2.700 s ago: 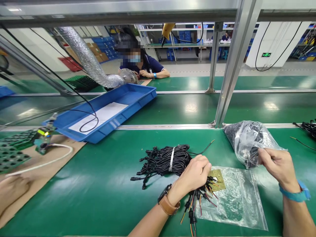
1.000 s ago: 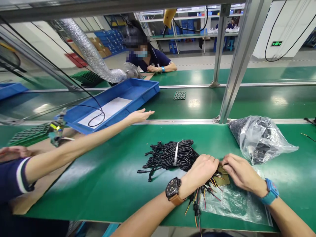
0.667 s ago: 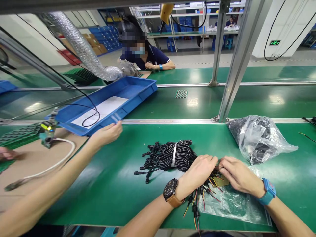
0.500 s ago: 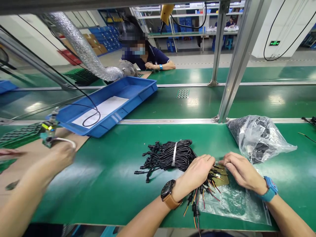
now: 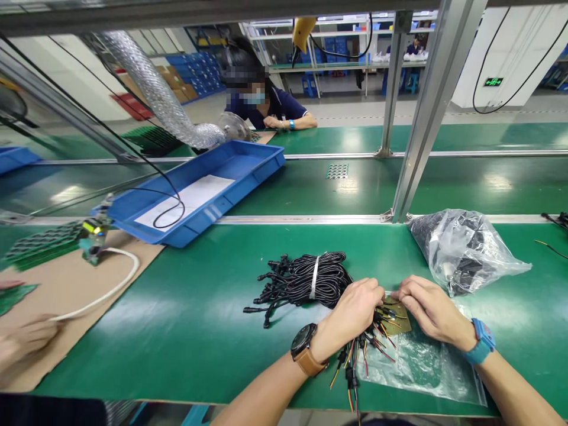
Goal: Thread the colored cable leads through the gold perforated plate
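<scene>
At far left, on brown cardboard [image 5: 71, 290], a co-worker's hand [image 5: 29, 340] at the end of a white cable [image 5: 118, 284], near stacked green boards [image 5: 44, 242]. Next, a tilted blue tray [image 5: 248, 182] with a white sheet [image 5: 186, 198] inside. Then, lying on the green bench nearest the camera, a coiled black cable bundle [image 5: 328, 278], bound around the middle by a white tie [image 5: 314, 277], plugs pointing left. Beyond, on the middle green surface, a small board panel [image 5: 338, 171]. At the bundle's right end, the left hand [image 5: 357, 305], fingers curled together over the wires; impossible to tell what, if anything, is clamped beneath. Below, loose wire ends [image 5: 350, 376] in red, yellow and black, fanned toward the bench edge. Just right, a yellowish-brown plate [image 5: 399, 322] on a flat clear bag [image 5: 426, 367], with some wire tips over the plate. Above the plate's upper right corner, the right hand [image 5: 435, 310], thumb and fingers bent close together; contents of the pinch hidden, so impossible to tell. Behind, well apart from the bundle, a bulging clear bag [image 5: 465, 248] with black contents.
</scene>
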`<state>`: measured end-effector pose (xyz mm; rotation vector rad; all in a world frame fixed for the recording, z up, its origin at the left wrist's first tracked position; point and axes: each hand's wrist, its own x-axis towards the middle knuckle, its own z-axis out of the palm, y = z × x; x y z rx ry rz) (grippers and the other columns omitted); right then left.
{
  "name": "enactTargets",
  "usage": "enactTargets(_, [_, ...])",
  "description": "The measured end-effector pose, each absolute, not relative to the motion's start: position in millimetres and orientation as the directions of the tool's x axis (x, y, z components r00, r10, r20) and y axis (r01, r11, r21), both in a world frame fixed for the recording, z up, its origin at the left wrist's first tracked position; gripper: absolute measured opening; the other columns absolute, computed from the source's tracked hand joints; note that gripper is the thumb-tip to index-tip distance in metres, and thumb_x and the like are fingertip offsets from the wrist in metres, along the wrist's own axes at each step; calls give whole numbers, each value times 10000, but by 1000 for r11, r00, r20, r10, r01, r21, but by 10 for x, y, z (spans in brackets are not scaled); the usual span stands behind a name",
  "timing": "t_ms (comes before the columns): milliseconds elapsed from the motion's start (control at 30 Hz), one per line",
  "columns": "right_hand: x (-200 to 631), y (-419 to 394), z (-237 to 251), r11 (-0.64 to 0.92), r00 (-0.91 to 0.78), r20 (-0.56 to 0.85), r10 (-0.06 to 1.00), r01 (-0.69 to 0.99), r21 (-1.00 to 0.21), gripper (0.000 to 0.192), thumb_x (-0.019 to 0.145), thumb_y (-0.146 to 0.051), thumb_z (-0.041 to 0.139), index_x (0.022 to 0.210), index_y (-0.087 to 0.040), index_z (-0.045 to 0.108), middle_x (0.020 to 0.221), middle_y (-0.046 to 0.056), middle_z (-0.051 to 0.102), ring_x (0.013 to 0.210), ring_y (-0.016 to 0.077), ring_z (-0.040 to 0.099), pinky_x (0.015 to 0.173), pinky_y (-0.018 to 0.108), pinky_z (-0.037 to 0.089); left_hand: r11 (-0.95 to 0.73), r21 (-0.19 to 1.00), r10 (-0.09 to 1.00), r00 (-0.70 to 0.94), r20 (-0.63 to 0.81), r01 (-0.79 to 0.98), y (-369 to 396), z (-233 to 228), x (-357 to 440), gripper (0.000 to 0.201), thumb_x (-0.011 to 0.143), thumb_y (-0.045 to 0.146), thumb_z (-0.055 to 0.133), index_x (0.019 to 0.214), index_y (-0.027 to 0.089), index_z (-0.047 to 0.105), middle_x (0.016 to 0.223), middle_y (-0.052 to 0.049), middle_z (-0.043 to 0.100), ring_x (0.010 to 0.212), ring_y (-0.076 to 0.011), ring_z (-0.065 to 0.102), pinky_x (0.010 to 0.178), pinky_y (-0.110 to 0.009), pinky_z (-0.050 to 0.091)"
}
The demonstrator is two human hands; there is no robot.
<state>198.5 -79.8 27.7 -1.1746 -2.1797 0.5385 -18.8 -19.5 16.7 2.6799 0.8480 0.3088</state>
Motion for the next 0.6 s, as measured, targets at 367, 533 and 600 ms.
enactTargets(367, [1962, -795, 244, 508, -418, 295, 859, 633, -584, 217, 1080, -240, 371, 980, -207, 561, 875, 65, 610, 802, 212, 580, 740, 343, 475, -810, 338, 541, 832, 119, 479, -143, 182, -162, 204, 982, 103, 525, 799, 173, 584, 765, -9, 603, 719, -171, 567, 687, -290, 416])
enactTargets(533, [1968, -793, 263, 485, -376, 307, 874, 648, -587, 220, 1073, -231, 389, 942, -207, 565, 854, 57, 623, 781, 206, 597, 724, 333, 487, -775, 369, 589, 798, 126, 513, -161, 194, -162, 135, 994, 124, 525, 882, 174, 581, 846, -20, 611, 789, -185, 600, 701, -298, 442])
enactTargets(600, [1994, -798, 295, 457, -257, 387, 885, 635, -623, 208, 1073, -232, 400, 952, -208, 568, 861, 54, 628, 783, 198, 604, 722, 321, 487, -759, 437, 591, 792, 153, 482, -162, 191, -158, 72, 987, 132, 552, 963, 176, 603, 892, -22, 633, 815, -180, 620, 716, -291, 459])
